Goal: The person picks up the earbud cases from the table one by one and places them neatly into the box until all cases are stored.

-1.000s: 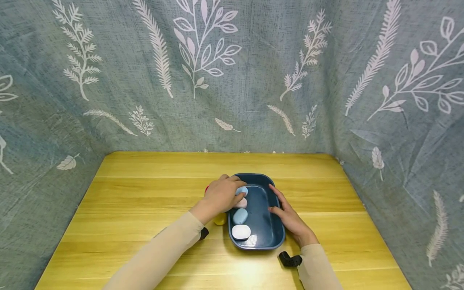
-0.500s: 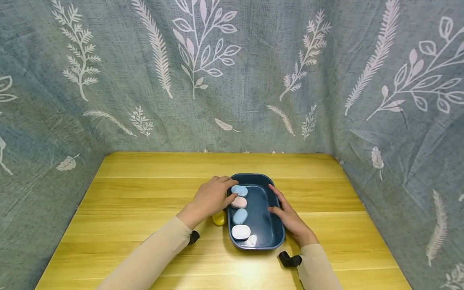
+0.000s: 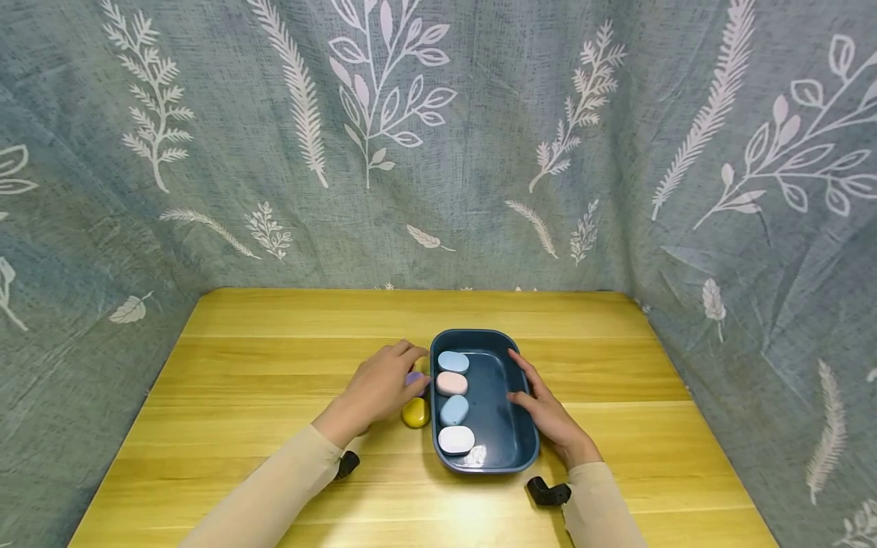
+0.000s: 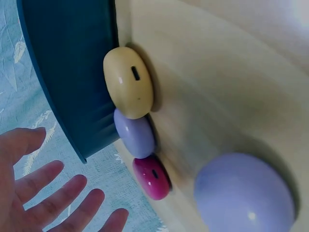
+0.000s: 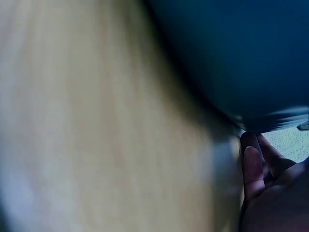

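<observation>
A dark blue tub stands on the table. Along its left inner wall lie smooth ovals: a light blue one, a pink one, another light blue one and a white one. My left hand, fingers spread, is over the table left of the tub. Beside the tub's outer wall, a yellow oval with a dark slot, a purple oval and a magenta oval stand in a row. My right hand holds the tub's right wall, its thumb over the rim.
A larger-looking purple oval sits apart from the row in the left wrist view. The wooden table meets a patterned grey-blue cloth behind and at both sides. Black wrist mounts stick out from the sleeves.
My left hand has drawn back leftward out of the tub, uncovering the light blue and pink ovals at its far end. My right hand and the tub have stayed put.
</observation>
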`<action>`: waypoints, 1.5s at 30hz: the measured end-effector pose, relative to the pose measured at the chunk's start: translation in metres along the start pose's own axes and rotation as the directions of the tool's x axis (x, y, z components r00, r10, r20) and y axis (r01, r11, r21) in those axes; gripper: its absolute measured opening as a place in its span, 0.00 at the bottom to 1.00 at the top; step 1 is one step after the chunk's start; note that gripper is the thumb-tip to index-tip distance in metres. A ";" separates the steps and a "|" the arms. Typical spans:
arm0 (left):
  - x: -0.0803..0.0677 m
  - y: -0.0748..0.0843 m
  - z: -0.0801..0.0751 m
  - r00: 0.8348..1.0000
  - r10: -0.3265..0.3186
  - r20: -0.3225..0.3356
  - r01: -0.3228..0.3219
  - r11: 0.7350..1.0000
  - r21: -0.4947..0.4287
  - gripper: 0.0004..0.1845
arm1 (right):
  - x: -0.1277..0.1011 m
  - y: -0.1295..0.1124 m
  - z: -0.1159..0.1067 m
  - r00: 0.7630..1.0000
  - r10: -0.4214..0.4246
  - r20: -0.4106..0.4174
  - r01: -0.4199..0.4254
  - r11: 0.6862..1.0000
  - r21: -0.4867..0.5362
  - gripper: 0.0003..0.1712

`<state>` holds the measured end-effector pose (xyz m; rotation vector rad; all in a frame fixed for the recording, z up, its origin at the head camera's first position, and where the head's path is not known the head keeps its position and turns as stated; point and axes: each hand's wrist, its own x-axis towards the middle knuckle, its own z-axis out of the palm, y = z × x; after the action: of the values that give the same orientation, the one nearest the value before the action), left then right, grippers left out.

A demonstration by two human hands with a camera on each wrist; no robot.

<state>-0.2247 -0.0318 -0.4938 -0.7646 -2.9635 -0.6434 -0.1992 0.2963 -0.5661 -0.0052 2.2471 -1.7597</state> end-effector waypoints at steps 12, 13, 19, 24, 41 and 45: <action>-0.015 -0.004 0.012 1.000 0.002 0.005 -0.002 1.000 0.002 0.21 | -0.001 0.002 0.000 1.000 0.007 0.002 -0.007 1.000 0.003 0.43; -0.016 -0.003 0.013 1.000 0.003 0.012 -0.003 1.000 0.006 0.21 | -0.001 0.002 0.000 1.000 0.006 0.003 -0.006 1.000 0.002 0.43; -0.023 -0.002 0.019 0.999 0.022 0.037 -0.023 1.000 0.012 0.22 | -0.001 0.002 0.000 1.000 0.006 0.002 -0.006 1.000 0.003 0.43; -0.026 -0.001 0.024 0.998 0.048 0.046 -0.050 0.998 0.036 0.21 | -0.001 0.001 0.000 1.000 0.006 0.002 -0.006 1.000 0.003 0.43; -0.029 0.000 0.041 0.993 0.107 0.040 -0.110 0.991 0.074 0.21 | -0.001 -0.003 0.002 1.000 0.008 -0.002 -0.008 1.000 -0.004 0.43; -0.029 0.001 0.043 0.994 0.101 0.047 -0.105 0.990 0.090 0.21 | -0.001 -0.002 0.002 1.000 0.007 -0.005 -0.007 1.000 -0.003 0.43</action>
<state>-0.1950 -0.0270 -0.5362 -0.9274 -2.9431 -0.4872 -0.1985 0.2943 -0.5641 0.0064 2.2506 -1.7541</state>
